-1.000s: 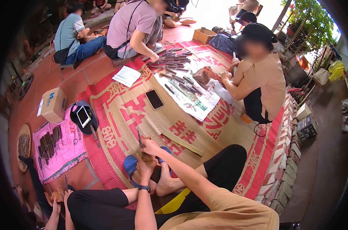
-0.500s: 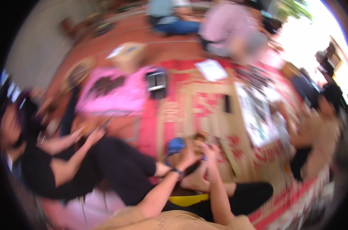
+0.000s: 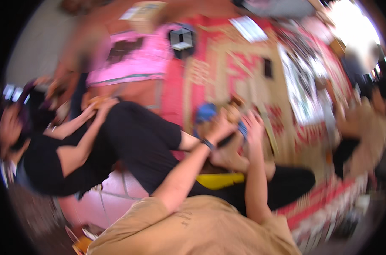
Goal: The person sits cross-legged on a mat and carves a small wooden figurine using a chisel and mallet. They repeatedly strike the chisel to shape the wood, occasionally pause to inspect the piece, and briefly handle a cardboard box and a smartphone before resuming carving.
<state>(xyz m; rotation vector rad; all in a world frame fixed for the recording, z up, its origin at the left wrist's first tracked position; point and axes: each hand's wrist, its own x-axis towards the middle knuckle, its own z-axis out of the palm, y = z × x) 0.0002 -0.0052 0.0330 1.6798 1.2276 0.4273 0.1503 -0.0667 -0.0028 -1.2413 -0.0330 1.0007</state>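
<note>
My left hand is closed around a small brown lumpy piece, held low over my crossed legs; blur hides what kind of thing it is. Just right of it is my right hand, its fingers bent. A narrow blue thing shows along the right hand's inner side, smeared, so whether the fingers grip it is unclear. Beyond the left hand lies a rounded blue object. A darker brown bit is visible just past the held piece.
Flattened red-and-tan cardboard covers the floor, with a long thin strip and a dark flat rectangle on it. Pink sheeting lies far left. A co-worker in black sits left; another person sits right.
My view has tilted downward, so the whole scene sits higher in the picture. The right hand has drawn slightly away from the left, and the narrow blue thing now shows between them.
</note>
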